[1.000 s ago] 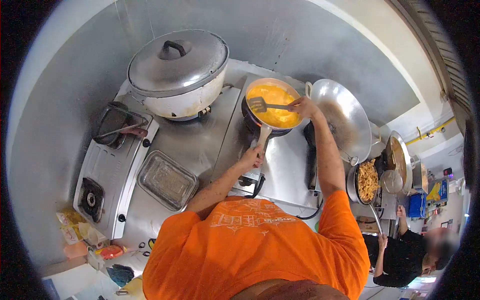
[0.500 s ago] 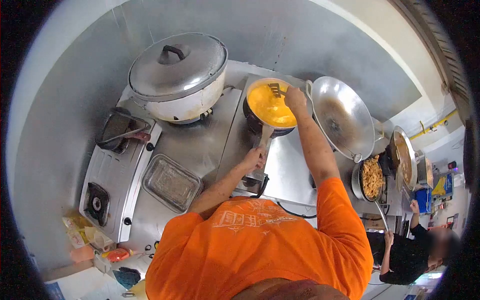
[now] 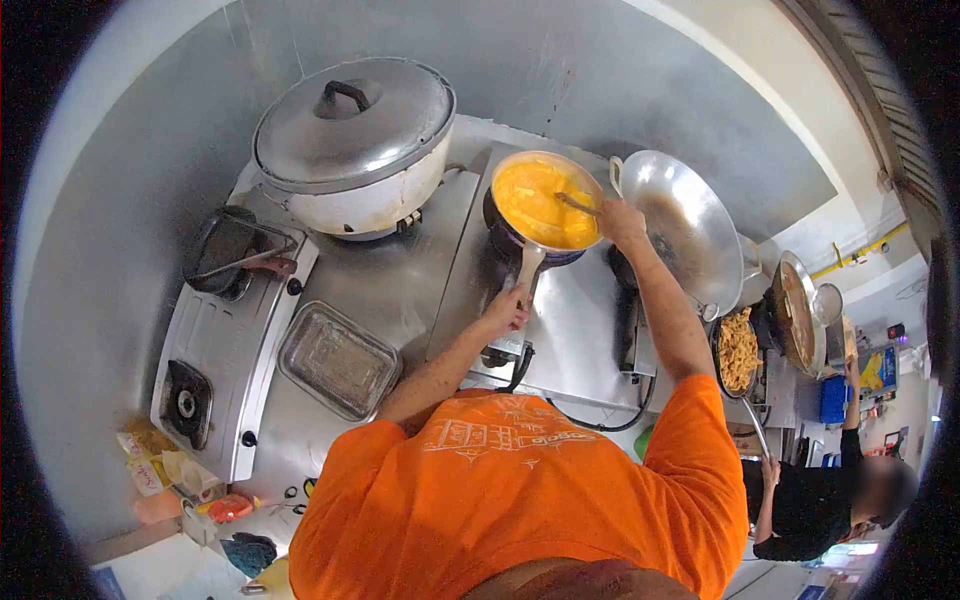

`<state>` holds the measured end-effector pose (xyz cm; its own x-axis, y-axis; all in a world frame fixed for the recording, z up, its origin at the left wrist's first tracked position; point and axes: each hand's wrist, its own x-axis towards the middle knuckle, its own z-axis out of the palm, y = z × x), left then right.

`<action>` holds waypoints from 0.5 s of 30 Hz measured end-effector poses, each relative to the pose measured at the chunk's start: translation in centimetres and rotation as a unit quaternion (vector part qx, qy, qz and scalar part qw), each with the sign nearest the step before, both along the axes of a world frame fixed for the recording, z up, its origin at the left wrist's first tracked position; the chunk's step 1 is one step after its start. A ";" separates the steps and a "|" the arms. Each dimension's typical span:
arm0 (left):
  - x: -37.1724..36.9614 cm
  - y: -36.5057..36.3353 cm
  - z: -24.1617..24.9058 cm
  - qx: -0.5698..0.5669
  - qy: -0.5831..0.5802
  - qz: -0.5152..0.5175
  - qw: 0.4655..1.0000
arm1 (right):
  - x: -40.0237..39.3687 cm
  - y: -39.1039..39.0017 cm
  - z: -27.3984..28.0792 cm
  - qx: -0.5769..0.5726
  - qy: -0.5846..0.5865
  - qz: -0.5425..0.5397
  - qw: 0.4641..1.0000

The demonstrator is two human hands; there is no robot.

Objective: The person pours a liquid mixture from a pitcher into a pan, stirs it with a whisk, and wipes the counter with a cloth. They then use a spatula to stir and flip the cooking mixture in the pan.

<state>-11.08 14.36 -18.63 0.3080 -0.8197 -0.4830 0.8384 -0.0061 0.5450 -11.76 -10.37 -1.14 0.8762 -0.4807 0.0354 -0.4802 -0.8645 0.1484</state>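
Observation:
My left hand is closed round the pale handle of a frying pan on a burner. Runny yellow egg, with lighter, thicker streaks, fills the pan. Gripped in my right hand at the pan's right rim is a spatula, its head dipped in the egg. A large steel wok stands just right of my right hand.
A big lidded pot stands at the left, with a rectangular metal tray nearer me. Beyond them is a small gas stove. At the right, a co-worker in black holds a pan of browned food.
My right hand has moved right and slightly down, drawing the spatula toward the pan's right side. The egg's surface looks more streaked. The co-worker's raised arm has shifted up and right.

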 end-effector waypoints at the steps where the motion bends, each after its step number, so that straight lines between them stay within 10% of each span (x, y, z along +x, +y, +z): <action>1: -0.1 0.1 0.3 0.001 -0.002 -0.002 1.000 | -0.6 0.1 0.0 -0.012 0.015 0.007 1.000; 15: 0.0 -0.3 -0.6 0.001 0.003 0.004 1.000 | 0.9 3.3 4.4 0.053 0.109 0.120 0.985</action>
<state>-11.07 14.04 -19.26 0.3122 -0.8159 -0.4867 0.8414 -0.0004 0.5404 -10.90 -7.02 3.22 0.9465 -0.2487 -0.2055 -0.2261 -0.9658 0.1271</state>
